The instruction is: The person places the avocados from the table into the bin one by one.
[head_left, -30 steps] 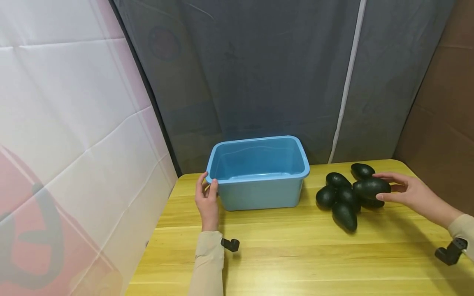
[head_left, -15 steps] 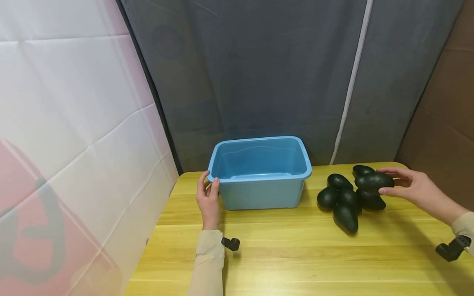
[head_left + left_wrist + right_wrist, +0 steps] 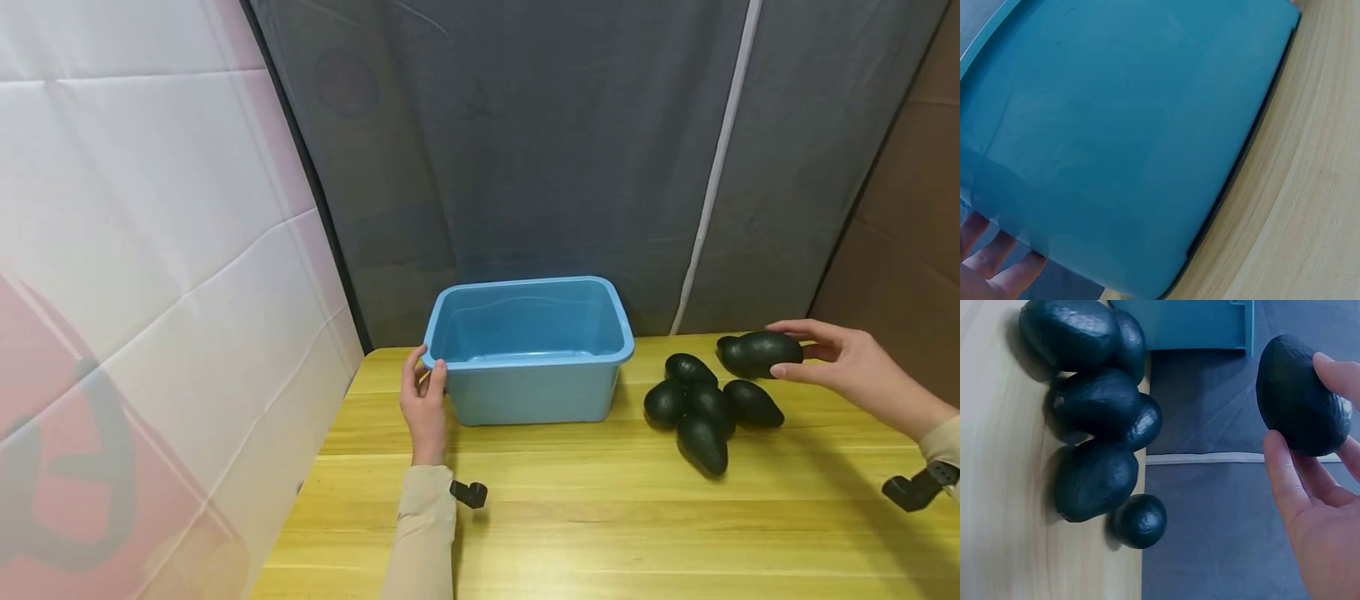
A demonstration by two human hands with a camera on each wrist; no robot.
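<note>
Fingers of the right hand pinch an avocado lifted over the right-side pile, long axis sideways; blue tub lies left, left hand gripping its corner.

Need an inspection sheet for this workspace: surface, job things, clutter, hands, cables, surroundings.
Surface: yellow wooden table, bare grain in front.
Job's things: blue plastic tub at the table's back, nothing seen inside; held avocado lifted off the pile; avocado pile on the table right of the tub.
Clutter: nothing seen.
Hands: left hand grips the tub's left rim corner; right hand holds the avocado in the air.
Cables: nothing seen.
Surroundings: grey curtain behind, white-pink sheet left, brown panel right.
</note>
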